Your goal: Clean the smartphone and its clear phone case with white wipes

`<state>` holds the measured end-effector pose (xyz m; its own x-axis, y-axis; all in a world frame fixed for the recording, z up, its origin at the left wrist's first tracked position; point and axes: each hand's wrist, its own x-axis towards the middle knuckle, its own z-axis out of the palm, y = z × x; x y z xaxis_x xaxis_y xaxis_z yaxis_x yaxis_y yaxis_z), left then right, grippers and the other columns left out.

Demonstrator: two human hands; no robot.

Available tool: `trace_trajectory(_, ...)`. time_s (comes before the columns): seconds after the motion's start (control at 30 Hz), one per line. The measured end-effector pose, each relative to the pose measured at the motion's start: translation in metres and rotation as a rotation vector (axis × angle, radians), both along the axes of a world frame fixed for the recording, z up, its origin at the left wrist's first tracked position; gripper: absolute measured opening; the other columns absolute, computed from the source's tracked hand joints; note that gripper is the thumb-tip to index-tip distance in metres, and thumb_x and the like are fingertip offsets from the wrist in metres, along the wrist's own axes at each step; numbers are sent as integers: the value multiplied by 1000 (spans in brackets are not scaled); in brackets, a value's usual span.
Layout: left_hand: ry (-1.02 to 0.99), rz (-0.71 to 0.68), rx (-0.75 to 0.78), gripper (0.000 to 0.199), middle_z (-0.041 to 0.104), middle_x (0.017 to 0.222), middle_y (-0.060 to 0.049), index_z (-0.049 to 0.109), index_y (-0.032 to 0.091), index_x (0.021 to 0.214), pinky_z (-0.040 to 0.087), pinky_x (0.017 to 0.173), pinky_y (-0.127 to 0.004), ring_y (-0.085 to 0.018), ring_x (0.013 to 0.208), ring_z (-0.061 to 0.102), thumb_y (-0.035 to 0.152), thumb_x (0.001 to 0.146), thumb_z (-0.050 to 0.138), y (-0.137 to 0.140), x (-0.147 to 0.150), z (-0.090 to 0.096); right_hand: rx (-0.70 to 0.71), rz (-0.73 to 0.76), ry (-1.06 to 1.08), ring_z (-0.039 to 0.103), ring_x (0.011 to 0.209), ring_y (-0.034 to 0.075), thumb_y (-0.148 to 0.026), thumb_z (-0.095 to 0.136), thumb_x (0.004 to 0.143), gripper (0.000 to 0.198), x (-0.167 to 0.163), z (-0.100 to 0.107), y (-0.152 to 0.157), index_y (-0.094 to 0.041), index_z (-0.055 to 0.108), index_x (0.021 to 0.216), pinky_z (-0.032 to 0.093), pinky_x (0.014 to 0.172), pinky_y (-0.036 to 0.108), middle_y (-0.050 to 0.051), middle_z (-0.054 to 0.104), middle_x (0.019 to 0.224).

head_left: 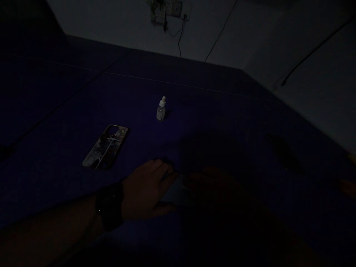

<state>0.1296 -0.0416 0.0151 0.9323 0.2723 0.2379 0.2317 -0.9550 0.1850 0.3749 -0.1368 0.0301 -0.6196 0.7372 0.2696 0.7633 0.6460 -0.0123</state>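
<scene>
My left hand (147, 191), with a dark watch (110, 205) on its wrist, is at the lower middle, just above or on the blue surface. Its thumb and fingers close around the left side of a pale, flat, roughly rectangular thing (179, 191), whose kind I cannot make out in the dark. Deep shadow covers my right hand (213, 181), which reaches the right side of that same thing; its fingers barely show. Beyond the left hand lies a patterned phone case (107, 148) with a camera cutout. Farther back a small dropper bottle (161, 111) with a white cap stands upright.
The dark blue surface (133, 100) runs back to a pale wall (111, 22). On the right lies a dark, flat, phone-like object (285, 154). Sockets (177, 9) and hanging cables (180, 37) are on the wall. Light is very dim.
</scene>
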Motion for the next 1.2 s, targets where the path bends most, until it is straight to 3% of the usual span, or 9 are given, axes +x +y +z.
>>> trace_trajectory(0.2,-10,13,-29,66,58,122,-13,53,15,133,48,85,-45,-30,104,54,51,82,75,0,-1,2,45,38,-54,50,66,17,-13,50,96,19,-1,-2,5,-22,67,95,38,63,34,2,70,86)
trace_trajectory(0.43,12,1,-67,66,57,124,-14,53,16,134,49,85,-46,-31,106,54,50,82,74,0,-1,1,48,-20,-38,52,73,20,-14,47,99,23,-1,0,-3,-21,64,113,40,64,36,5,71,94)
trace_trajectory(0.6,7,1,-73,67,58,123,-14,53,16,134,50,85,-47,-32,106,55,49,80,76,1,-1,3,-105,-44,4,57,83,21,-24,56,97,23,2,-1,-6,-22,64,119,45,73,38,6,70,105)
trace_trajectory(0.73,7,-9,-72,67,58,124,-14,53,17,135,51,84,-48,-32,103,56,50,81,75,1,-1,2,-261,-76,218,59,102,23,-30,48,102,28,12,-1,-10,-24,58,128,49,87,41,8,66,117)
trace_trajectory(0.9,-17,-15,-57,66,58,123,-14,53,17,136,51,84,-49,-33,103,56,50,82,73,2,-2,0,-338,-163,462,56,117,26,-38,61,95,38,22,-3,-15,-22,50,128,52,92,40,14,56,127)
trace_trajectory(1.0,-5,-14,-74,67,58,124,-14,52,18,137,51,86,-49,-32,105,56,51,82,73,2,-3,1,-416,-204,576,55,123,28,-42,50,100,35,26,-5,-18,-24,51,130,53,93,42,15,53,135)
trace_trajectory(1.1,-6,-18,-94,66,58,125,-13,52,19,137,51,87,-49,-32,106,56,52,83,72,3,-3,1,-423,-399,675,63,114,26,-38,36,105,35,29,-7,-20,-25,51,133,57,88,41,12,59,130)
trace_trajectory(1.2,-24,-18,-106,64,58,124,-13,53,20,137,51,87,-48,-32,106,56,50,84,72,3,-3,2,-378,-502,579,68,106,25,-34,32,105,36,30,-13,-18,-24,52,133,59,82,40,12,65,122)
